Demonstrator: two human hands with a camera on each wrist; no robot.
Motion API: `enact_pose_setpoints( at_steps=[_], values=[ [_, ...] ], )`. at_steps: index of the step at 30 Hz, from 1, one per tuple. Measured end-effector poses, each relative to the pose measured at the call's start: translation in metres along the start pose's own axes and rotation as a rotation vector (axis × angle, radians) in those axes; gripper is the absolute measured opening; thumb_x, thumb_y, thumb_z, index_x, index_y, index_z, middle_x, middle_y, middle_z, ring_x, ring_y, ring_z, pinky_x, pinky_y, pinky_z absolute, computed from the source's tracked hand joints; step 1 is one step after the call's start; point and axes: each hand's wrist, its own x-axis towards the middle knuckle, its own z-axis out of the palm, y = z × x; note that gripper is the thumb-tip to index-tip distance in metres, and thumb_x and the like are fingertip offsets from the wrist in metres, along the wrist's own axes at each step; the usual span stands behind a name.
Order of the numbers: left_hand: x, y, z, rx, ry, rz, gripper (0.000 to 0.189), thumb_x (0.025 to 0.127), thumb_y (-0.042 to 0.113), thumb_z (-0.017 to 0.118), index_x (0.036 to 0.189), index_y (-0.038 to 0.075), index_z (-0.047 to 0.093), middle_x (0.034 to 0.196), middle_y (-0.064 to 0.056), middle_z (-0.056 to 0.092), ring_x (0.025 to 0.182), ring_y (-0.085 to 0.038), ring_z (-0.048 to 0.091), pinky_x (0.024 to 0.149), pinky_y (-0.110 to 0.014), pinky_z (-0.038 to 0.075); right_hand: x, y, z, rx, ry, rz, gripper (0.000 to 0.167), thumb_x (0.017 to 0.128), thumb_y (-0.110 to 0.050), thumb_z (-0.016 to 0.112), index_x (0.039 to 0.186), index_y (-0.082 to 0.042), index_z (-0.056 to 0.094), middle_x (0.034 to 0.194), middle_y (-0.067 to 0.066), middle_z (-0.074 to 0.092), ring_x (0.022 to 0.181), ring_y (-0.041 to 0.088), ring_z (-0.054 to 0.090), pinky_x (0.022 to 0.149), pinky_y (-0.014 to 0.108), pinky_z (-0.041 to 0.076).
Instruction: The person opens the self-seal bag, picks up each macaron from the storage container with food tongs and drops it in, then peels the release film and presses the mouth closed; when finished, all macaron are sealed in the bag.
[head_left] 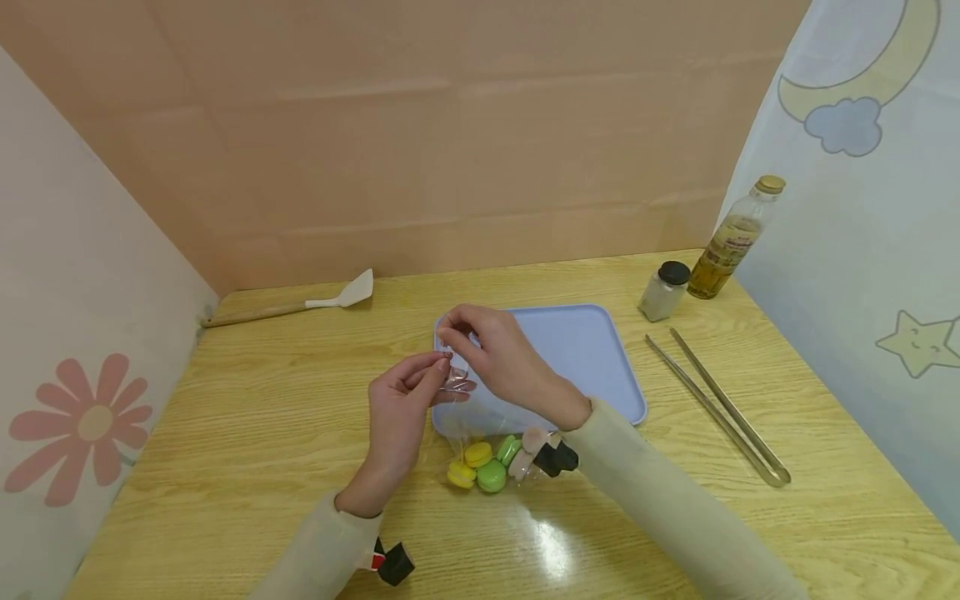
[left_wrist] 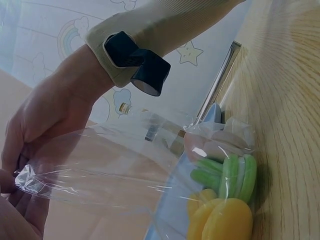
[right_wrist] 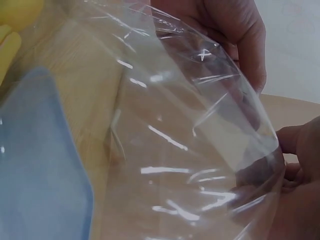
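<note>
A clear plastic bag (left_wrist: 115, 160) holds several macarons: yellow ones (head_left: 477, 454), green ones (head_left: 492, 476) and pale pink ones (head_left: 521, 464). The macarons sit low in the bag, close over the wooden table, in front of the blue tray (head_left: 573, 350). My left hand (head_left: 401, 404) pinches the upper end of the bag between thumb and fingers. Just above and to its right, my right hand (head_left: 502, 358) also pinches the bag's top edge, with its fingertips bent down. In the right wrist view the clear film (right_wrist: 170, 150) spreads wide and wrinkled between the hands.
Metal tongs (head_left: 723, 408) lie to the right of the tray. Behind them stand a black-lidded jar (head_left: 663, 292) and a bottle of golden liquid (head_left: 731, 246). A white spatula with a wooden handle (head_left: 288, 308) lies at the back left. Cloth walls enclose the table (head_left: 262, 433).
</note>
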Motion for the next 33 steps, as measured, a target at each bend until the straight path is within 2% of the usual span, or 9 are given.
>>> enact_pose_setpoints(
  at_steps=[6,14,24,29,33],
  values=[
    [-0.0002,0.0000,0.0004,-0.008,0.006,-0.005,0.021,0.100,-0.001,0.063,0.111,-0.018,0.065,0.090,-0.021,0.074,0.074,-0.028,0.075,0.070,-0.044,0.059,-0.0007,-0.0002,0.0003,-0.004,0.011,0.025,0.016,0.106,-0.013,0.057,0.102,-0.002,0.068,0.092,0.004,0.067,0.078,0.013,0.056,0.072,0.031,0.048],
    [0.0002,0.0003,0.0003,0.004,0.017,-0.012,0.024,0.100,0.003,0.064,0.111,-0.019,0.063,0.090,-0.018,0.075,0.076,-0.027,0.075,0.070,-0.044,0.059,-0.0009,0.0011,0.0026,-0.013,0.065,0.039,0.016,0.105,-0.010,0.056,0.101,0.000,0.067,0.090,0.004,0.068,0.076,0.015,0.055,0.069,0.032,0.047],
    [-0.0003,-0.0001,0.0005,0.034,0.040,-0.013,0.018,0.100,0.005,0.064,0.108,-0.010,0.068,0.088,-0.019,0.075,0.078,-0.029,0.075,0.070,-0.045,0.059,-0.0051,0.0017,0.0055,-0.006,0.163,0.070,0.014,0.105,-0.012,0.057,0.098,-0.003,0.066,0.088,0.003,0.067,0.069,0.018,0.053,0.061,0.030,0.043],
    [-0.0001,-0.0003,0.0004,0.032,0.051,-0.019,0.018,0.100,0.006,0.065,0.107,-0.010,0.069,0.089,-0.021,0.074,0.080,-0.031,0.074,0.070,-0.045,0.059,-0.0075,0.0017,0.0054,-0.029,0.191,0.106,0.014,0.105,-0.012,0.057,0.098,-0.004,0.066,0.089,0.003,0.068,0.066,0.017,0.052,0.058,0.030,0.042],
    [-0.0002,-0.0001,0.0007,0.029,0.067,-0.025,0.018,0.100,0.005,0.065,0.107,-0.010,0.069,0.089,-0.021,0.074,0.079,-0.032,0.074,0.070,-0.044,0.059,-0.0091,0.0028,0.0045,-0.047,0.213,0.132,0.014,0.105,-0.012,0.057,0.098,-0.004,0.066,0.089,0.005,0.069,0.070,0.015,0.054,0.060,0.030,0.044]
  ],
)
